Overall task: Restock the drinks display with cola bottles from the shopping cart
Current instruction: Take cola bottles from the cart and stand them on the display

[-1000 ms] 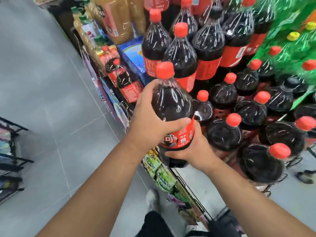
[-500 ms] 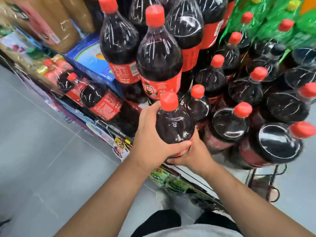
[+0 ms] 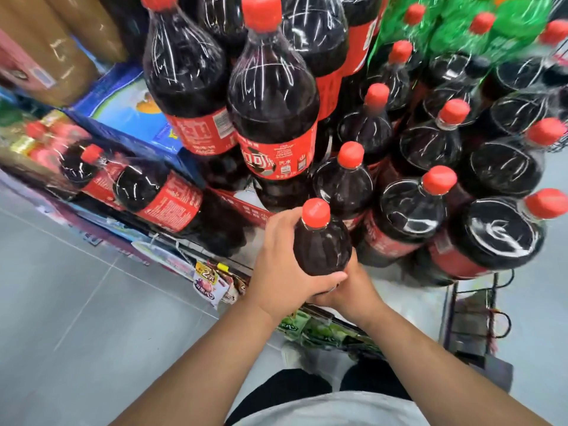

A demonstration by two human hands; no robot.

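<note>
Head view: left hand and right hand both grip the upright cola bottle, fingers curled round its body, just beside the display's front row, which lies to its right.

Both hands grip cola btl at display.

We are reaching both bare arms forward and down. Our left forearm and right forearm are converging toward centre. Our left hand is wrapping bottle from left, thumb lying across near side, fingers curling out of sight. Our right hand is cupping bottle low on right, tucked partly under left thumb, fingers mostly hidden.
</note>
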